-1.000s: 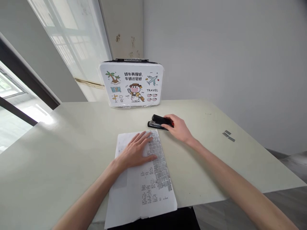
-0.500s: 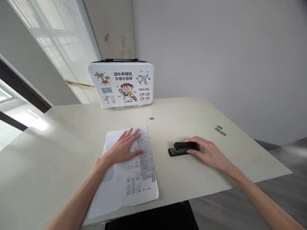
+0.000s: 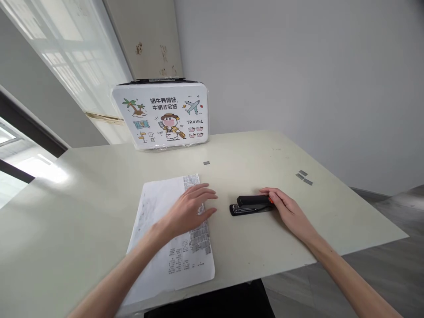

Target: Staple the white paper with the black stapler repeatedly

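A black stapler point(image 3: 253, 203) lies on the table, its nose pointing left. My right hand point(image 3: 287, 212) grips its rear end, the thumb over the red part there. Over the right edge of a sheaf of white paper point(image 3: 159, 256) hovers my left hand point(image 3: 190, 207), open, fingers pointing right toward the stapler. Dense rows of staples point(image 3: 200, 240) run down the paper's right side, next to printed text. My left hand partly hides these rows.
At the back of the pale table point(image 3: 251, 251) stands a white cartoon case point(image 3: 165, 115) in clear wrap. Small grey staple strips point(image 3: 303, 177) lie to the right, with a single strip point(image 3: 206, 163) behind the paper. A grey wall rises behind.
My left hand has lifted off the paper and moved right toward the stapler. My right thumb has shifted from the stapler's side up onto its red rear end.
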Motion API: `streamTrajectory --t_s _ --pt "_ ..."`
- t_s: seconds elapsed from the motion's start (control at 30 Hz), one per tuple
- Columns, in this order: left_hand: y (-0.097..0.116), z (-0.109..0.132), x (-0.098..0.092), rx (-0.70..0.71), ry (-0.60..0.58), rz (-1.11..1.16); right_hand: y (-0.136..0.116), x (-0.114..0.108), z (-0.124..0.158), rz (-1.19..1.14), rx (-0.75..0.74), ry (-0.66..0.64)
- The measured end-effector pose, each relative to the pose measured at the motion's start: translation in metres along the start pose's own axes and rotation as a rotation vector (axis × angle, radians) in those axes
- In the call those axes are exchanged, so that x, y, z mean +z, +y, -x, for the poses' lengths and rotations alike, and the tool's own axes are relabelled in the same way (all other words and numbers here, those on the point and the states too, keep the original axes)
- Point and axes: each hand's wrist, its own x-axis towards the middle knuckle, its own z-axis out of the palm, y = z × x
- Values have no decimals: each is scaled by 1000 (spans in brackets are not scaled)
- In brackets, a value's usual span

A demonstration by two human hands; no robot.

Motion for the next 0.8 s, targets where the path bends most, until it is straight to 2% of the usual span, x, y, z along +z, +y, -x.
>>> streamTrajectory --t_s 0.17,0.3,0.43,0.6,0.7,0.8 --pt "28 -28 27 41 16 56 2 -1 -2 -5 -21 34" --pt "34 -40 42 4 39 53 2 0 -2 30 -33 61" --pt "34 -44 47 -9 59 33 -1 2 1 74 -29 43" --pt "25 -30 31 -11 19 21 -2 5 3 128 -61 -77" --pt "14 -20 10 1 -58 24 -2 6 3 153 -72 -86" --pt "-4 -24 -7 -69 -82 12 -2 7 3 163 -81 -84"
